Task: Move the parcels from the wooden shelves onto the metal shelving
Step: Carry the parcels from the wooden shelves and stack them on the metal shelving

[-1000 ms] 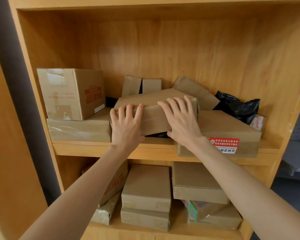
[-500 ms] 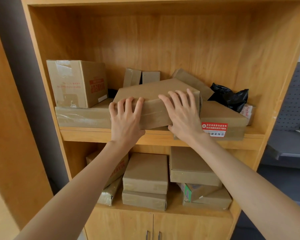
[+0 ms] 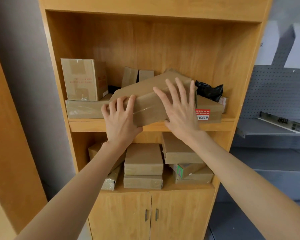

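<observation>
Your left hand [image 3: 120, 121] grips the lower left end of a long flat parcel [image 3: 151, 101], fingers curled over its top edge, while your right hand [image 3: 179, 111] lies spread flat on its face. The parcel sits tilted on the upper wooden shelf [image 3: 163, 126], hemmed in by a tall box [image 3: 84, 79] on a flat one at left, a labelled box [image 3: 209, 110] and black bag [image 3: 209, 90] at right (two small boxes stand behind). The lower shelf holds more stacked parcels [image 3: 143, 159]; the grey metal shelving [image 3: 274, 130] stands right.

open space above parcels [image 3: 87, 108] on upper shelf [image 3: 87, 126], lower shelf [image 3: 163, 190] tightly packed
</observation>
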`<control>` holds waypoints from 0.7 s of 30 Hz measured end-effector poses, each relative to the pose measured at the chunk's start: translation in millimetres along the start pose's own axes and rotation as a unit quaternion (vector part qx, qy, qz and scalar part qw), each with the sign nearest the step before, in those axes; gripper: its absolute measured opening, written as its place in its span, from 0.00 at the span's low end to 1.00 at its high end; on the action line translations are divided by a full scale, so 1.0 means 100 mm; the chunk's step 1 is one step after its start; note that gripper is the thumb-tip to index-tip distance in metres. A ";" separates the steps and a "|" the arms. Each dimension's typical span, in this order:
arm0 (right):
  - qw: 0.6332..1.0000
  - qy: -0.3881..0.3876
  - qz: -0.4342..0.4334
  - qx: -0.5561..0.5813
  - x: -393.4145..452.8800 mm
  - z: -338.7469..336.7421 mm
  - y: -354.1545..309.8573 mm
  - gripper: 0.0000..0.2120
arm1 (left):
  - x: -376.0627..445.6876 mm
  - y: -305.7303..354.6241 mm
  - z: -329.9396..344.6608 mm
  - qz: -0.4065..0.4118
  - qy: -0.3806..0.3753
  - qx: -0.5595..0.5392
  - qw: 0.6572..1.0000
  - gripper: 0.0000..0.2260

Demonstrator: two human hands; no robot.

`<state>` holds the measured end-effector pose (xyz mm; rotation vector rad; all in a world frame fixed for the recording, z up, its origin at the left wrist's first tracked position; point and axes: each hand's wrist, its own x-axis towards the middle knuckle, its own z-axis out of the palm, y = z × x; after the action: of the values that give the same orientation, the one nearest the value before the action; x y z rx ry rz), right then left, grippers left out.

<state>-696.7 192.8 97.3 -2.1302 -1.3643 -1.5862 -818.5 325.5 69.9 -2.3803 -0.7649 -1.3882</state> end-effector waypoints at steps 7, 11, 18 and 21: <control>0.949 0.117 0.204 0.208 -0.08 -0.32 -0.14 0.44 | -0.01 -0.10 -0.47 -0.192 -0.036 -0.227 0.954 0.45; 0.840 0.019 0.364 0.403 -0.14 -0.41 -0.26 0.45 | 0.02 -0.14 -0.69 -0.293 -0.053 -0.385 0.874 0.46; 0.433 -0.245 0.535 0.683 -0.28 -0.58 -0.38 0.41 | -0.11 -0.03 -0.92 -0.477 -0.147 -0.635 0.590 0.35; 0.373 -0.255 0.524 0.722 -0.33 -0.67 -0.38 0.32 | -0.19 0.07 -0.99 -0.496 -0.199 -0.673 0.512 0.31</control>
<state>-771.1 156.0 84.9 -1.2951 -0.4436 0.7865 -892.9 266.1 102.5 -3.7218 -1.9309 -2.5562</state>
